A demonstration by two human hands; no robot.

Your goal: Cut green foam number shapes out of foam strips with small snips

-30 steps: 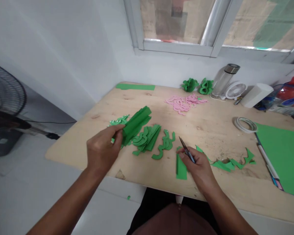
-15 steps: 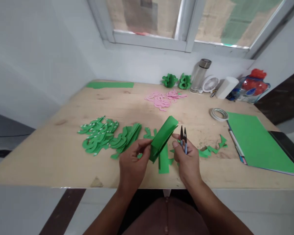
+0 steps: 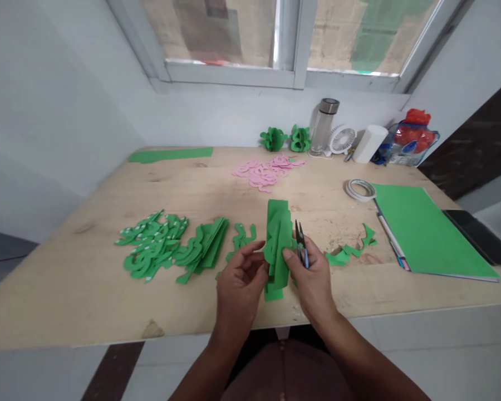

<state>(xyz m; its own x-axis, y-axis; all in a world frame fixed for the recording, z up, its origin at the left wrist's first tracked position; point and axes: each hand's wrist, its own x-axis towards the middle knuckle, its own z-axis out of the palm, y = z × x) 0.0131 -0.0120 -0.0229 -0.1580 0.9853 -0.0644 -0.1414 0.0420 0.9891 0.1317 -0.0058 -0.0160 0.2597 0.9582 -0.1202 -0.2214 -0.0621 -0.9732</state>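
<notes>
A folded green paper strip [image 3: 281,248] stands nearly upright between my hands, its layers slightly fanned and a wavy cut edge showing. My left hand [image 3: 239,287] pinches its left edge between thumb and fingers. On the right side, the thumb of my right hand [image 3: 313,275] presses on the strip. That same hand also keeps hold of thread snips [image 3: 302,248], whose dark blades point up and stand slightly apart. Underneath, a flat green paper strip [image 3: 274,294] lies on the table, mostly covered. Wavy green cutouts [image 3: 242,236] lie just beyond my left hand.
Left are green cutouts with white bits [image 3: 152,245] and folded green strips [image 3: 206,245]. Pink cutouts [image 3: 263,172], two green paper shapes [image 3: 273,139], a bottle [image 3: 323,128] and a fan [image 3: 342,139] stand behind. Right are scraps [image 3: 350,250], tape [image 3: 360,190], green sheets [image 3: 434,234].
The folded strip has turned from slanted to nearly upright, and its layers show more. My right thumb has come onto it, the snips still in that hand. The view has shifted right.
</notes>
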